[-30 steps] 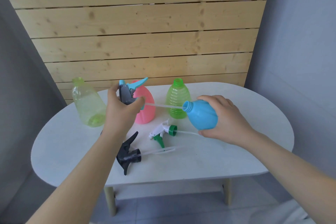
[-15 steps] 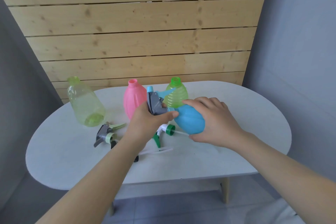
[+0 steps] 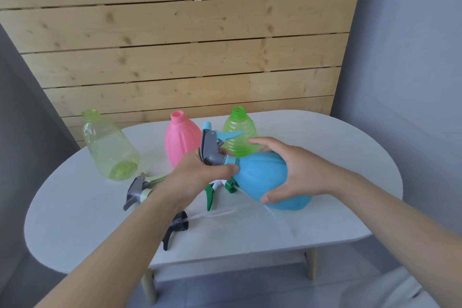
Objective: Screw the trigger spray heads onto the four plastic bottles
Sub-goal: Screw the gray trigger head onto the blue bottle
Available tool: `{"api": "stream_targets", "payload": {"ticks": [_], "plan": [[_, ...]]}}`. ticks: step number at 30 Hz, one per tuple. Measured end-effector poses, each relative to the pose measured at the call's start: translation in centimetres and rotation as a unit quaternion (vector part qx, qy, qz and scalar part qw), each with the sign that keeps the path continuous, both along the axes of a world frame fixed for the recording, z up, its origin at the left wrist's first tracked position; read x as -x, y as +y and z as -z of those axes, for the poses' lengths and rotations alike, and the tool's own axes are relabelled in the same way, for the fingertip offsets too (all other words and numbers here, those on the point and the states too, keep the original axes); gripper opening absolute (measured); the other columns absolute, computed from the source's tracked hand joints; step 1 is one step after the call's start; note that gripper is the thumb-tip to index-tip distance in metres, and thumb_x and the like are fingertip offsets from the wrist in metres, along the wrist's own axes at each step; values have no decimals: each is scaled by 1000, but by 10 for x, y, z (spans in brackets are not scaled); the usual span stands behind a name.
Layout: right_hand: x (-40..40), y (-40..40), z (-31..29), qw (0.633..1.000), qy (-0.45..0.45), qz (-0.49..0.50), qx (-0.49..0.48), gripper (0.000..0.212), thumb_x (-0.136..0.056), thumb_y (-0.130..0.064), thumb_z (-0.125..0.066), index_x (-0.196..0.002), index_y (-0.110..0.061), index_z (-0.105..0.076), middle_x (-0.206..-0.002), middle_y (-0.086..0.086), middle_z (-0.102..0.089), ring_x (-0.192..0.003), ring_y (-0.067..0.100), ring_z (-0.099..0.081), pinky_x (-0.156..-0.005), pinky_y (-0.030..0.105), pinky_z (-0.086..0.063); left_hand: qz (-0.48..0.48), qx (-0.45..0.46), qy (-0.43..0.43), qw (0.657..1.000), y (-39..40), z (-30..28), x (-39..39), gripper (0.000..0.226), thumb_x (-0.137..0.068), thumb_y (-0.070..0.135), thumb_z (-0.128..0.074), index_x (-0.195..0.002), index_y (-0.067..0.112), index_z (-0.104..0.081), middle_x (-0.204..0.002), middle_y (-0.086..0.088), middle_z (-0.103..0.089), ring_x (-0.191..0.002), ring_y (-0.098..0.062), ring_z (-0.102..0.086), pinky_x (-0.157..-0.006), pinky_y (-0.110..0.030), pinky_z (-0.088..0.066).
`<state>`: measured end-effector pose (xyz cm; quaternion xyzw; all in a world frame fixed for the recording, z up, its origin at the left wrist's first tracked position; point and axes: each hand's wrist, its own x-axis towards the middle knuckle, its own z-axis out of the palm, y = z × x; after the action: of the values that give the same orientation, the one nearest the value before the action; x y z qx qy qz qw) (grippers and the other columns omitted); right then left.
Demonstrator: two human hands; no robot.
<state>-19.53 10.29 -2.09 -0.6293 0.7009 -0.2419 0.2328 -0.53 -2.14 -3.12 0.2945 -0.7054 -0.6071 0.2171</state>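
Observation:
My right hand [image 3: 297, 170] grips the blue bottle [image 3: 262, 177], tilted with its neck toward the left, above the white table [image 3: 325, 207]. My left hand [image 3: 192, 177] grips the grey and blue spray head [image 3: 212, 147], whose collar sits at the blue bottle's neck. Behind them stand a pink bottle [image 3: 178, 141], a green ribbed bottle [image 3: 238, 132] and a pale yellow-green bottle [image 3: 108, 147], all with bare necks. Loose on the table lie a grey and pale green spray head [image 3: 137, 189], a white and green spray head [image 3: 215, 189] and a black spray head [image 3: 175, 227].
A wooden slat wall [image 3: 187, 57] rises right behind the oval table. Grey walls close in on the left and right. The table's pale wooden legs [image 3: 311, 265] stand on a grey floor.
The spray head's tube has gone into the blue bottle and the head now meets its neck. Both hands have come closer together, and the view has shifted so the loose heads show more.

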Motion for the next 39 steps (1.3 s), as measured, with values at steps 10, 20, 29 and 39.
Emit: {"api": "stream_targets", "payload": {"ticks": [10, 20, 29, 39], "plan": [[14, -5, -2, 926, -376, 20, -21, 76, -64, -16, -73, -126, -48, -41, -128, -4, -51, -111, 13, -58, -88, 27, -53, -109, -139, 128, 976, -19, 0, -8, 12, -80, -3, -63, -80, 9, -66, -83, -6, -67, -83, -20, -64, -87, -34, -55], [11, -9, 7, 889, -431, 92, -124, 69, -82, -76, -26, -113, -26, -64, -84, 16, -68, -60, 30, -65, -41, 27, -45, -55, -166, 142, 974, -15, -5, -16, 29, -73, 6, -67, -102, 5, -61, -110, -16, -62, -105, -26, -62, -93, -34, -53], [16, -6, 8, 872, -487, 50, -1, 69, -68, -18, -74, -126, -44, -46, -133, -6, -50, -105, 18, -66, -75, 34, -57, -112, -195, 175, 959, -18, 1, -9, 11, -84, 1, -60, -91, 9, -63, -90, -4, -67, -89, -18, -62, -91, -34, -52], [17, -5, 10, 923, -380, 64, 1, 75, -65, -69, -65, -131, -41, -43, -127, -5, -59, -101, 17, -68, -77, 37, -59, -104, -204, 172, 958, -18, 3, -8, 10, -82, 2, -61, -87, 10, -65, -89, -3, -66, -84, -15, -61, -74, -24, -57]]}}
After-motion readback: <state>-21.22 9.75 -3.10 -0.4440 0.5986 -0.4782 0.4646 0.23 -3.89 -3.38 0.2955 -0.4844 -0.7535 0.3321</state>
